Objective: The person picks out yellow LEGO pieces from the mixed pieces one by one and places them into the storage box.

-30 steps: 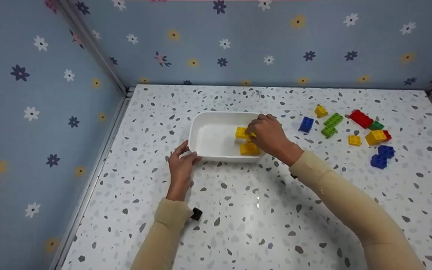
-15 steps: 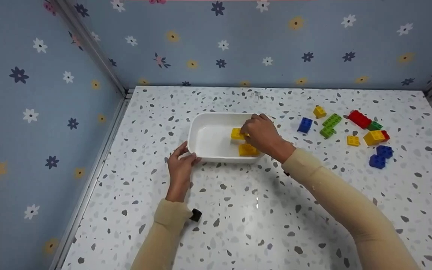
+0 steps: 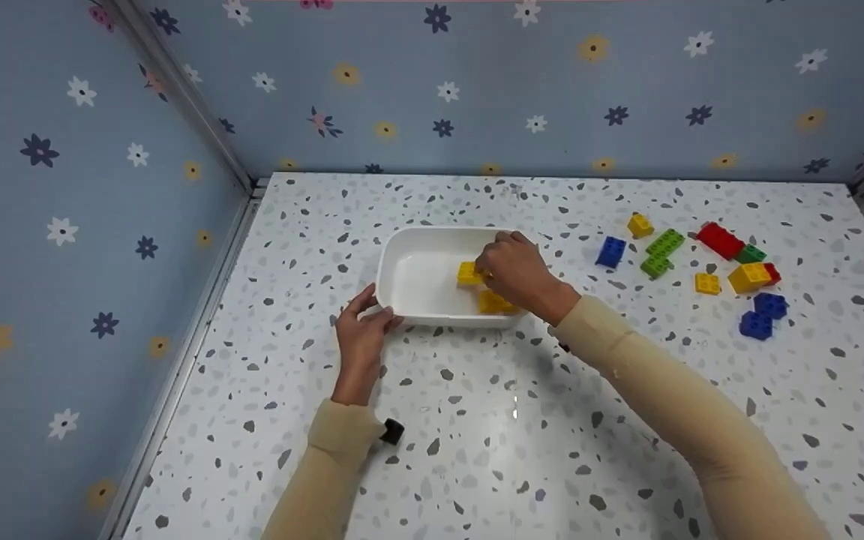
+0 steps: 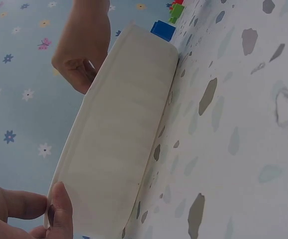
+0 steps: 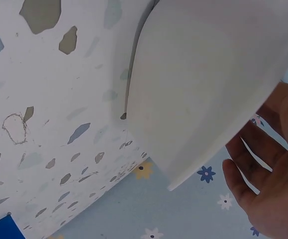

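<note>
A white rectangular tub (image 3: 424, 285) sits on the speckled table in the head view. My left hand (image 3: 361, 341) grips its near left corner, and the left wrist view shows the thumb (image 4: 61, 211) against the outer wall at the rim. Reaching over the tub's right end, my right hand (image 3: 520, 276) holds a yellow toy brick (image 3: 468, 274) inside it, partly covered by the fingers. Another yellow brick (image 3: 493, 302) lies nearer the front wall, beneath that hand. The right wrist view shows the right hand (image 5: 268, 164) with bent fingers beyond the rim; the tub wall hides the bricks.
Right of the tub lie loose bricks: a blue brick (image 3: 611, 252), a yellow brick (image 3: 640, 225), green bricks (image 3: 663, 244), a red brick (image 3: 720, 240), a taller yellow brick (image 3: 748, 277) and dark blue bricks (image 3: 757, 325). A flowered wall (image 3: 432, 67) borders the table's back.
My right hand has shifted left inside the tub, and the yellow brick at its fingers has moved left with it. The left hand stays at the corner.
</note>
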`<state>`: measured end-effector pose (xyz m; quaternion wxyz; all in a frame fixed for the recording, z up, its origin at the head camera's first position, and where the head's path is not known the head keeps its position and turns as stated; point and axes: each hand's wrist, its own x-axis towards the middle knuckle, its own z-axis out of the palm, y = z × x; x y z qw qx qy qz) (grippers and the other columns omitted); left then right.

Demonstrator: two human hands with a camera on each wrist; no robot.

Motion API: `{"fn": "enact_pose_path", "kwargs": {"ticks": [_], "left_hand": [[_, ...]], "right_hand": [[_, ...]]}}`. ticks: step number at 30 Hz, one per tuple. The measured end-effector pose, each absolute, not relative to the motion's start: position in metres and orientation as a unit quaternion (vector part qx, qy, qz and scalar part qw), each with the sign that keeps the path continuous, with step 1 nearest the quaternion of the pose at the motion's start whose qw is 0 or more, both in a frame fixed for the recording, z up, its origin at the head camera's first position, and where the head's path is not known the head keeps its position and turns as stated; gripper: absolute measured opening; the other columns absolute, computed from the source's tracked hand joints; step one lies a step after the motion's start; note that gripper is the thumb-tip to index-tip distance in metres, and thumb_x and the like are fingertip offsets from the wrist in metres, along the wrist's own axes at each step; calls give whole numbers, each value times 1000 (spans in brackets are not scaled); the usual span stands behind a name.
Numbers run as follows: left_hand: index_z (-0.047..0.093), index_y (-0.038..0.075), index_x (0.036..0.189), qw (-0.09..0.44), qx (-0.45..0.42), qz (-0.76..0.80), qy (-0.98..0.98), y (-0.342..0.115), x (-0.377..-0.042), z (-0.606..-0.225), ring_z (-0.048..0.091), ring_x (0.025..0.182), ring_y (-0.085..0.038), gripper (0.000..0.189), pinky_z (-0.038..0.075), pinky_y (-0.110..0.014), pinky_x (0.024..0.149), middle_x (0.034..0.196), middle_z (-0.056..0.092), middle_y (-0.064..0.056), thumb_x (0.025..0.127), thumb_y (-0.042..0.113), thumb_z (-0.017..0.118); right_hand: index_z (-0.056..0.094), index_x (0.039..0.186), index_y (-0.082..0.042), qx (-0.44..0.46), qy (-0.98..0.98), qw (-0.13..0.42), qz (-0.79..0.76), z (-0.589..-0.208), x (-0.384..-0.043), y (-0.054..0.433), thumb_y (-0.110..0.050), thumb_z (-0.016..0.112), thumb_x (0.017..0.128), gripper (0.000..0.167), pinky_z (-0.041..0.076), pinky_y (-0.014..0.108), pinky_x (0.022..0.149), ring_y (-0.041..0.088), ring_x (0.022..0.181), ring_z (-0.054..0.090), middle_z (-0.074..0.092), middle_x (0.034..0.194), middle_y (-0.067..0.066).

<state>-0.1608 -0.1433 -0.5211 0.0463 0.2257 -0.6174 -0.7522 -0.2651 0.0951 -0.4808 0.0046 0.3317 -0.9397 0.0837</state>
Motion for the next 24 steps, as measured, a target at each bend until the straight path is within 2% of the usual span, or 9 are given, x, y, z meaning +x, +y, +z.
{"fn": "enact_pose_path", "kwargs": {"ticks": [8,15,24], "left_hand": [[51,-3,153,47,228,-752,-616,-143,-161,-521,68,102,-25,57,65,-22,86,138,48,-26,98,-12,61],[51,-2,154,48,229,-751,-617,-144,-160,-522,68,105,-28,57,66,-22,86,139,48,-26,98,-12,61],[52,-1,153,50,232,-745,-623,-144,-161,-521,67,99,-22,57,65,-22,86,134,51,-22,97,-11,62]], "right_hand": [[84,113,-7,336,-940,4,60,-483,-268,89,-6,75,97,18,53,51,110,31,103,66,81,110,8],[84,115,-10,330,-942,-10,51,-485,-269,86,-5,74,97,21,54,49,106,30,102,65,81,111,6],[83,116,-10,321,-946,-18,41,-487,-270,85,-7,75,97,21,54,48,103,29,102,67,81,113,5]]}}
